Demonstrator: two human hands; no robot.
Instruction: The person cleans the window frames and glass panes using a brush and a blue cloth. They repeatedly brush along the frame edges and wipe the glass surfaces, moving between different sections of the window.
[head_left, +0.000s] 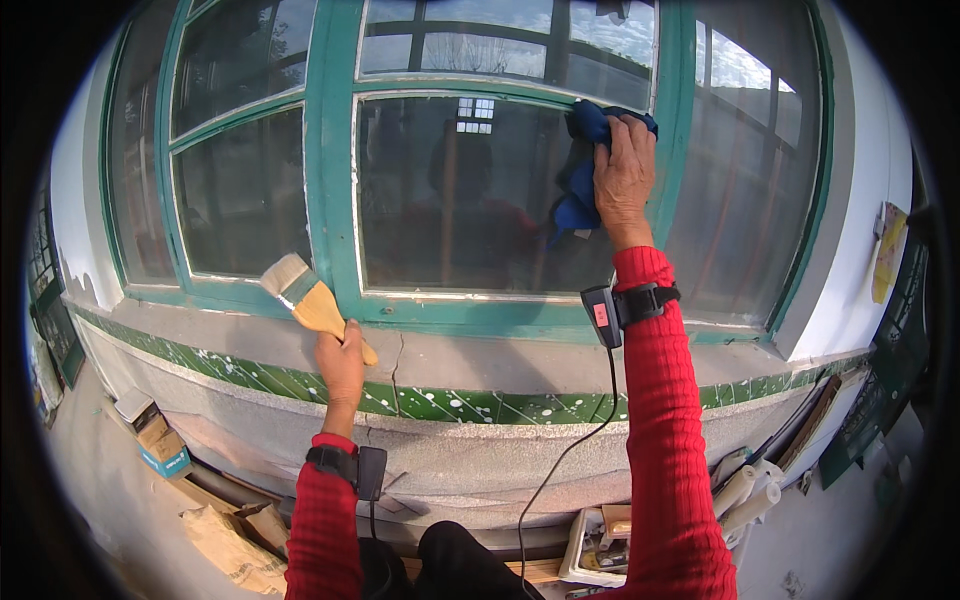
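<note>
My left hand (340, 365) grips the wooden handle of a wide flat paintbrush (309, 297), its pale bristles tilted up and to the left over the lower window frame. Up on the right, my right hand (627, 169) presses a dark blue cloth (583, 191) against the upper right corner of a glass pane (420, 202). Part of the cloth hangs down below my fingers, and my palm side is hidden. A green wooden window frame (332, 165) surrounds the panes, which show reflections.
Below the window runs a concrete sill (480, 360) with a crack and green edge tiles (480, 406). Cardboard boxes (161, 444) and a paper sack (234, 546) lie at left. A white bin (574, 566) of items and white rolls (752, 504) stand right. A cable (559, 465) hangs from my right wrist device.
</note>
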